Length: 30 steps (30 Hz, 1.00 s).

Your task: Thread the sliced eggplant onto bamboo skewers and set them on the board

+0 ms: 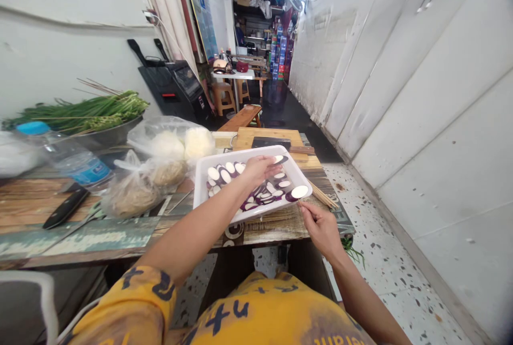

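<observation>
A white tray point(202, 184) on the wooden table point(120, 232) holds several purple-skinned eggplant slices point(224, 174). My left hand point(260, 166) reaches into the tray, its fingers closed on one slice point(280, 159) near the far side. At the tray's near right corner my right hand point(320, 227) is closed in a pinch on a thin wooden skewer point(300, 203). A slice point(300, 191) sits at the skewer's tip, on the tray's rim. More bamboo skewers point(323, 195) lie on the table right of the tray.
Left of the tray lie plastic bags of noodles point(152, 174), a water bottle point(68, 158), a black-handled knife point(66, 207) and a metal bowl of green chives point(92, 115). A cutting board with a cleaver point(272, 142) lies behind. A wall runs along the right.
</observation>
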Tool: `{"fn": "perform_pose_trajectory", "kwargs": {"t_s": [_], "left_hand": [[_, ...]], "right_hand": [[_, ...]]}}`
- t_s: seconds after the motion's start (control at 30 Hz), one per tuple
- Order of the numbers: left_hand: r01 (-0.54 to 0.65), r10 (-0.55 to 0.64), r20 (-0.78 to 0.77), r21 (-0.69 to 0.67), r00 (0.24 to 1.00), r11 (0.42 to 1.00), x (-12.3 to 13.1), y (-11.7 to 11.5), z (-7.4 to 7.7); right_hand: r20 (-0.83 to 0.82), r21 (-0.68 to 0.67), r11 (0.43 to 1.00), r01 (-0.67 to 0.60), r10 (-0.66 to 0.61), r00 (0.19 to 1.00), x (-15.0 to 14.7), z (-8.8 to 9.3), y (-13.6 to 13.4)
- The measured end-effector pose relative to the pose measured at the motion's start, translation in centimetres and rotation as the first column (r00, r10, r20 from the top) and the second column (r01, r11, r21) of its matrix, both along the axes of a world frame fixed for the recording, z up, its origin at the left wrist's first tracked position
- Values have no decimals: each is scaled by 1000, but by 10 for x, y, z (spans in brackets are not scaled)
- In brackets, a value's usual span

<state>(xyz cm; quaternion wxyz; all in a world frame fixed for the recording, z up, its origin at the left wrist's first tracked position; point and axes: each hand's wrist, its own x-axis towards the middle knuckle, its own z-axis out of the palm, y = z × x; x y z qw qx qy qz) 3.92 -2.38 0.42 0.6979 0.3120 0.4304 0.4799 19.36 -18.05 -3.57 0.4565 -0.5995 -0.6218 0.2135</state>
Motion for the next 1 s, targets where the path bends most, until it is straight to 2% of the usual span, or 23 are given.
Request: {"fn": "perform_pose_trajectory", "kwargs": {"t_s": [0.33,0.7,0.87,1.0], "left_hand": [[18,-17,-19,75,1000,997,2,-6,-2],[43,-40,-46,74,998,996,3,-17,6],[129,-124,-66,76,990,989,9,-23,3],[133,-125,-58,172,990,976,12,-24,-2]], "right_hand": [[82,21,999,37,-39,996,-4,3,2],[161,54,998,36,-44,986,-11,12,10],[217,97,993,74,-94,972,-13,17,29],[255,184,980,81,-127,959,-13,16,47]]}}
